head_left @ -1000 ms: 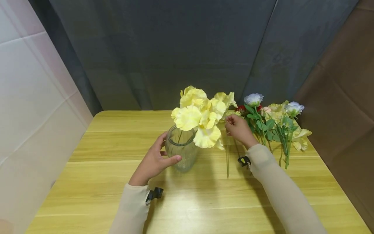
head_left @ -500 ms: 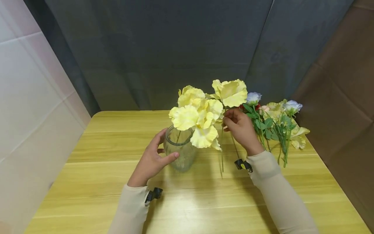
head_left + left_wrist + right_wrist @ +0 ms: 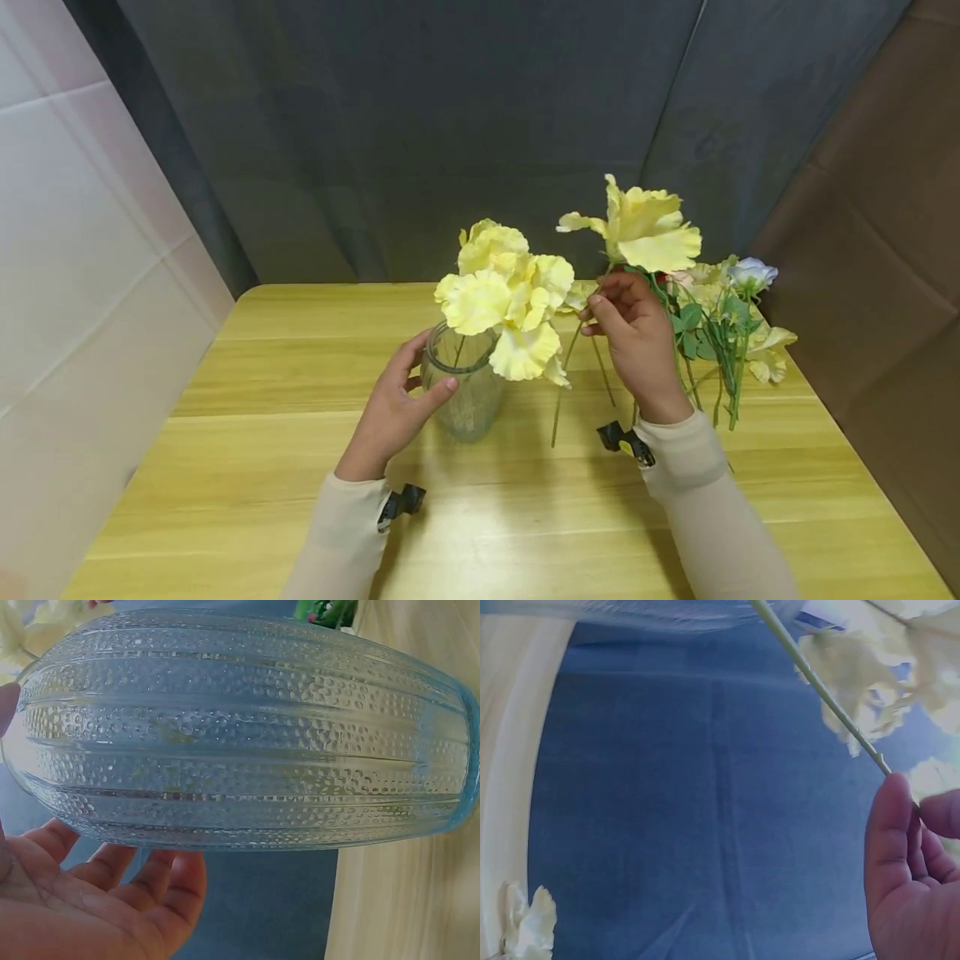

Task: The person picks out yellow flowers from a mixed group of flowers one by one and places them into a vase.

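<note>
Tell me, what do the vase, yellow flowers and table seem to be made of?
The vase looks like clear, glossy glass, possibly plastic: the background shows through its dimpled wall. The yellow flowers are probably matte fabric, given their crinkled petals. The table could be satin wood or laminate: it shows grain streaks and a soft reflection.
</note>
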{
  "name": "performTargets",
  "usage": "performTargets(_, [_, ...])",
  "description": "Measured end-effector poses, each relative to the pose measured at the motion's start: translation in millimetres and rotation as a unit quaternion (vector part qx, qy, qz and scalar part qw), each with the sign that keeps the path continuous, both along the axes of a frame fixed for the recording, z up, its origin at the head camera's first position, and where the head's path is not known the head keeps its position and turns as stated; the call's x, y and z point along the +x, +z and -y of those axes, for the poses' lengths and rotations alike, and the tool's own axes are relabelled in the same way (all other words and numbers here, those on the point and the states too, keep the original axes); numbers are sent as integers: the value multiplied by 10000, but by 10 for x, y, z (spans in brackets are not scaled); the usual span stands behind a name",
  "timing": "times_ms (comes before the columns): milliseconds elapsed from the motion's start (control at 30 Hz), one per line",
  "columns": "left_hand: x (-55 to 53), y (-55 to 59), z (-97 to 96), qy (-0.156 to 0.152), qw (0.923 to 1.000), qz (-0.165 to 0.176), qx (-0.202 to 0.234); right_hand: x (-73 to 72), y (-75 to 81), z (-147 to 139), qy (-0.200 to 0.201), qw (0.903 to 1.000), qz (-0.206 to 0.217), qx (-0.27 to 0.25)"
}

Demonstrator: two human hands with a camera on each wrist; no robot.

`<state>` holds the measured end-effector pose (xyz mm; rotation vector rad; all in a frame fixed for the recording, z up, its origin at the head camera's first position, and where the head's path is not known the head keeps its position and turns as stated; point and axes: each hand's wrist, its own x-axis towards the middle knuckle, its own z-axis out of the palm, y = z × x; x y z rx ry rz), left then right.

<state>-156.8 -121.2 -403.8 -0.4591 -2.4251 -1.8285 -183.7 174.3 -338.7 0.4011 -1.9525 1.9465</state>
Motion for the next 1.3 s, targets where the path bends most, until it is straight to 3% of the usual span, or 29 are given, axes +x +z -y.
performTargets(100, [4, 7, -9, -27, 10000, 13, 26, 50, 21, 19, -75, 9975, -377, -585])
performTargets(233, [1, 15, -12, -63, 10000, 26, 46, 95, 49, 67, -149, 9846, -968, -1450])
performTargets(367, [-8, 16, -17, -71, 10000, 15, 50, 144, 113, 120, -155, 9618, -1439, -2325])
performTargets(500, [-7, 22, -28, -63, 9999, 0, 86, 184, 206, 170, -238, 9312, -1919, -3089])
performTargets(600, [-3, 21, -35, -42, 9999, -9, 141, 195, 272, 207, -463, 9135, -2196, -3392])
performTargets(700, [-2, 11, -36, -32, 9998, -39, 185, 192, 305, 243, -618, 9027, -2309, -3577])
performTargets(800, [-5, 0, -32, -33, 9998, -95, 195, 188, 297, 278, -610, 8987, -2312, -3676])
performTargets(933, [-10, -13, -24, -40, 9998, -164, 143, 180, 254, 321, -583, 9035, -2229, -3615])
performTargets(1133, [-16, -25, -24, -58, 9998, -122, 130, 160, 178, 350, -547, 9162, -2123, -3355])
performTargets(1300, [-20, -18, -25, -67, 9999, -45, 150, 146, 112, 367, -532, 9327, -1993, -2959])
